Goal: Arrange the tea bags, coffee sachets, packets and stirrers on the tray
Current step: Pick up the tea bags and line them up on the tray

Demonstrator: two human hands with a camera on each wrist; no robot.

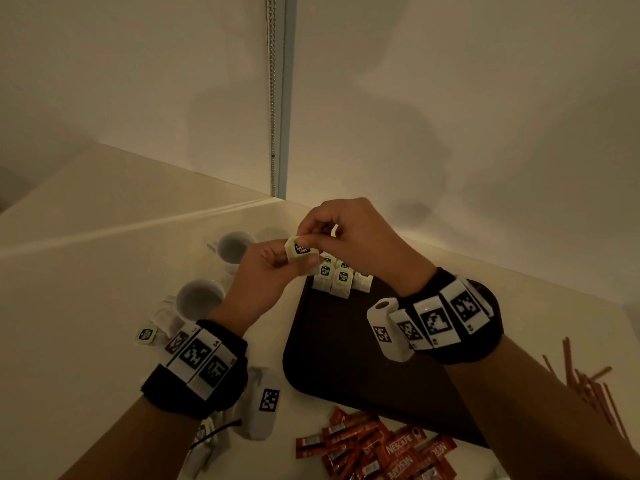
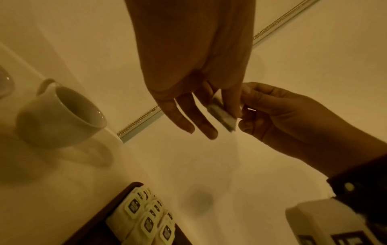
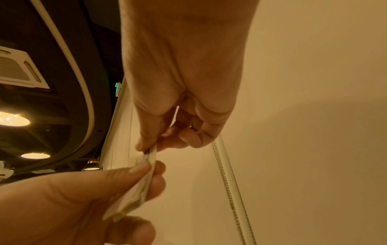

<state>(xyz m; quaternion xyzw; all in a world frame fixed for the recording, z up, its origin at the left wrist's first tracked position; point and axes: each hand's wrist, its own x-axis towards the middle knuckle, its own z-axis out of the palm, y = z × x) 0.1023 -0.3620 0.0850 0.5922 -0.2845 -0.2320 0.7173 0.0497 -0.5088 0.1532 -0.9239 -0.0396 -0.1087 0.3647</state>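
Head cam looks down from above, wrist cams close, facing up, all share held tea bag (image 1: 302, 250)

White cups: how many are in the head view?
2. One cup stands on the counter left of the tray's far corner, partly behind the left hand; the other cup stands nearer, left of that wrist.

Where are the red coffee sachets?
In the head view, the red Nescafe coffee sachets lie heaped on the white table, just off the dark brown tray's near edge.
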